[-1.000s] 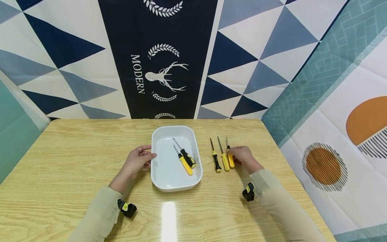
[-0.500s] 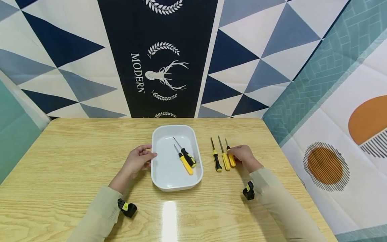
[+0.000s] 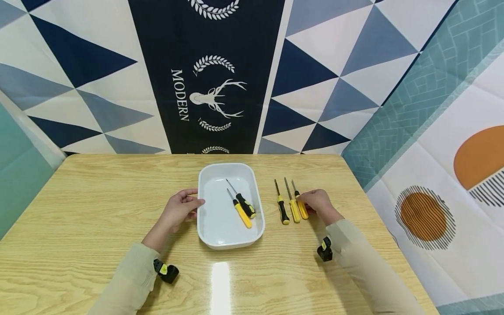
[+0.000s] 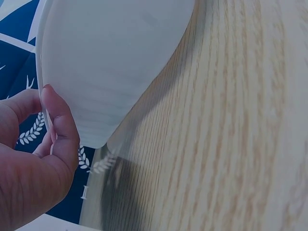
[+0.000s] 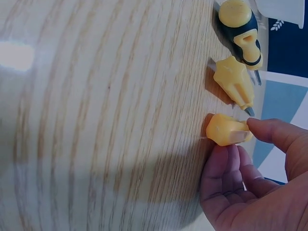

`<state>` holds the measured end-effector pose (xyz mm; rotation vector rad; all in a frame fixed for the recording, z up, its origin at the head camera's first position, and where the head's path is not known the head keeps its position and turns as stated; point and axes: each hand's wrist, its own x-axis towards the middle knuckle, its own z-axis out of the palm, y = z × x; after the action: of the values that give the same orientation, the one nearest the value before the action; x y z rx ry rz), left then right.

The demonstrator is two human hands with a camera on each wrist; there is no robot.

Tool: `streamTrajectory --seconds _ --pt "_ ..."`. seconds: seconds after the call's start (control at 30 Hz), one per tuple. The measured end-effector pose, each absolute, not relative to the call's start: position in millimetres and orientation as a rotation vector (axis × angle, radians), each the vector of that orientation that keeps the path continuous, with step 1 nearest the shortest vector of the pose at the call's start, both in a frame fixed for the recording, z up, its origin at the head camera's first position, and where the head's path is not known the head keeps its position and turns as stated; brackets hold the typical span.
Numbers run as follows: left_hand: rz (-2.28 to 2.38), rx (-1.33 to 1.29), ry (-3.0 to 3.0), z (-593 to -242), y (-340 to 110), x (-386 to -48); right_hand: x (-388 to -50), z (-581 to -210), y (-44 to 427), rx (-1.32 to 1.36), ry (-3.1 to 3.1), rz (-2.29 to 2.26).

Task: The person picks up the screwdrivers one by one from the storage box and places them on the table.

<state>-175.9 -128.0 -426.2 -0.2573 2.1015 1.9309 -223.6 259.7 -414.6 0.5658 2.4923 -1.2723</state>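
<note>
In the head view my left hand [image 3: 178,210] holds the left side of a white tray [image 3: 212,227], thumb over the rim. The left wrist view has the same grip on the tray wall [image 4: 115,62]. Two screwdrivers lie inside: one with a yellow handle [image 3: 243,216], one with a black handle [image 3: 246,207]. Right of the tray, my right hand [image 3: 318,203] pinches the handle of a small yellow screwdriver [image 3: 303,211] between thumb and fingers, low at the table. Beside it lie a translucent yellow screwdriver [image 3: 294,211] and a black-and-yellow screwdriver [image 3: 282,212].
Everything stands on a wood-grain table [image 3: 98,210]. Its back edge meets a patterned cloth wall [image 3: 212,100], and another cloth [image 3: 445,197] hangs along the right. Glare marks the table in front of the tray.
The small yellow screwdriver has turned slightly in my right hand, its tip shifting left and its handle end right. My left hand and the tray stay put.
</note>
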Motion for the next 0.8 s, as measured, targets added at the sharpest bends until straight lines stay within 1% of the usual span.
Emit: streamTrajectory --seconds 0.47,0.8 --pt "1.922 -0.260 2.104 -427 -127 -176 -220 -412 263 0.548 2.513 -1.275" --pt "1.933 -0.254 2.099 -427 -128 -176 -221 -400 251 0.494 2.549 -1.366"
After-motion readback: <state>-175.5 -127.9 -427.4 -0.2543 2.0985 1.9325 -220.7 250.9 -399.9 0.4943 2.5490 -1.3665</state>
